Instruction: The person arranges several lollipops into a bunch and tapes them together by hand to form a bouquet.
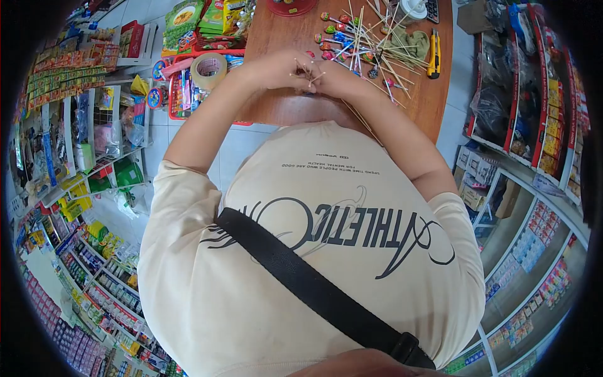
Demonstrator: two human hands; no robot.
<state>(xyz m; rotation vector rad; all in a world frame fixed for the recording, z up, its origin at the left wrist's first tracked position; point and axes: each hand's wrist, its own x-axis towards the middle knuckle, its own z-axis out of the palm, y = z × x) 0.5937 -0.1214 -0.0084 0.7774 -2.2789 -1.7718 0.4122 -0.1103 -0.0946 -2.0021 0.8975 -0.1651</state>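
Both hands meet over the near edge of the brown wooden table. My left hand [286, 70] is closed, with the pale ends of several thin wooden sticks [309, 76] showing at its fingers. Pressed close against it, my right hand [336, 80] is also closed around the sticks; its fingers are partly hidden. Just beyond the hands, loose thin wooden sticks [402, 58] lie in a crossed heap. Wrapped lollipops [342, 36] are spread beside and under that heap. A crumpled olive-green cloth-like piece [411, 44] lies among the sticks.
A yellow utility knife [433, 55] lies near the table's [443, 25] right edge. A clear lidded container [413, 9] stands at the back. Left of my hands, a tape roll [208, 70] rests on a red basket [178, 100]. Stocked shelves [546, 113] line both sides.
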